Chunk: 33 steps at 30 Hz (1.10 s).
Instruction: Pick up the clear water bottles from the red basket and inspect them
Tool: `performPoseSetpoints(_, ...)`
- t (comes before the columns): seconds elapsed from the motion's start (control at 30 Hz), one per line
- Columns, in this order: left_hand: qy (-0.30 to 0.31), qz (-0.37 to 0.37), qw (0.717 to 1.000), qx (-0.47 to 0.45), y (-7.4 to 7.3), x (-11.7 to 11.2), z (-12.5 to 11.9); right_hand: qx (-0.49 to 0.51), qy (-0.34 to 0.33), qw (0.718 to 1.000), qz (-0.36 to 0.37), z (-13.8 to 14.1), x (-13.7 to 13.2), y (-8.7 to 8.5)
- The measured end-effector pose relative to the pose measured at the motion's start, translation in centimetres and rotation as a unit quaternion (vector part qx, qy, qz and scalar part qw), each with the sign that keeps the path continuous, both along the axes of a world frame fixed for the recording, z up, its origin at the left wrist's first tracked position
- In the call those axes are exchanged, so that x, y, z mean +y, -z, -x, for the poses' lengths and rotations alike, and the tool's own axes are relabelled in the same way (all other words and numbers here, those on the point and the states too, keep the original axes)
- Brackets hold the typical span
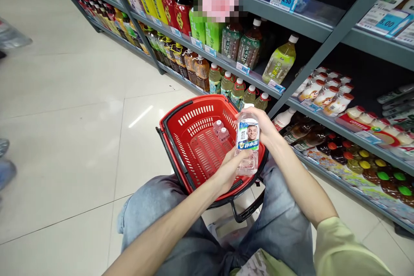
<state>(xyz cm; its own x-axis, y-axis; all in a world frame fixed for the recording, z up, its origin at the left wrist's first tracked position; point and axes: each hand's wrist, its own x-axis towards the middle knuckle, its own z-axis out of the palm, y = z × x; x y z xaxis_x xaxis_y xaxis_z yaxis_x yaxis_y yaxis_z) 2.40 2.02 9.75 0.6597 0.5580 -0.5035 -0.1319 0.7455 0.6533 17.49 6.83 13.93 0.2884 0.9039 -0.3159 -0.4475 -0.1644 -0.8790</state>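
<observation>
A clear plastic bottle [247, 134] with a white cap and a blue-and-white label is held between both hands, tilted, over the right side of a red shopping basket [176, 133]. My left hand [230, 166] grips the lower part, its thumb lying across the front. Around the upper part wraps my right hand [263, 123], its fingers partly hidden behind the bottle. Two small pinkish bottles [221, 132] with white caps lie in the basket, touching each other. The basket's black handle [249, 209] hangs at its near side, between my knees.
Grey store shelves [310, 26] run from upper left to lower right, stocked with drink bottles. One green-labelled bottle [280, 60] leans at a shelf edge. Pale tiled floor [71, 138] lies to the left. Another person's shoe [6, 172] shows at the left edge.
</observation>
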Motion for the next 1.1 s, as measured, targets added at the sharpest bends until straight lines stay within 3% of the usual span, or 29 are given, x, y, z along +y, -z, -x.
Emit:
performPoseSetpoints(0.23,0.004,0.000,1.000,0.018,-0.54,-0.02,-0.06,0.011,-0.013,1.000,0.013,-0.04,0.00,0.26)
performPoseSetpoints(1.1,0.003,0.008,1.000,0.027,-0.18,-0.25,0.36,0.009,-0.039,0.999,0.021,0.06,0.07,0.59)
